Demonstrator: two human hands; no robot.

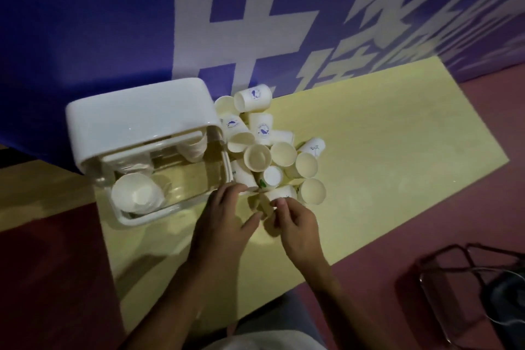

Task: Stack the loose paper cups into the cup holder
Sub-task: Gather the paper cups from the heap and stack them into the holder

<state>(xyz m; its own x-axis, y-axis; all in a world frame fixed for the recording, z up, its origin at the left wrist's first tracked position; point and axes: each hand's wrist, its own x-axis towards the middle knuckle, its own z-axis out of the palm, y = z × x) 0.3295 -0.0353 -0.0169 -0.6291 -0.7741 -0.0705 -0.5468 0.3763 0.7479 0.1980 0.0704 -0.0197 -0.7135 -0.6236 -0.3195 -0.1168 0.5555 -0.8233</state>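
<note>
Paper cup (281, 192) | right hand (298, 226) pinches it | left hand (224, 219) seemingly touching

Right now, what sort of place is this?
Probably an event or exhibition space: a purple banner with large white lettering stands behind a cup holder and loose paper cups on a yellow mat.

The loose cups (264, 148) are heaped hard against the right side of the cup holder (142, 133) with no gap between, and the blue wall (85, 23) shuts the far side. My right grip (298, 224), pinching a cup (281, 193) at the heap's near edge, has bare yellow mat (397, 136) to its right and toward me.
</note>
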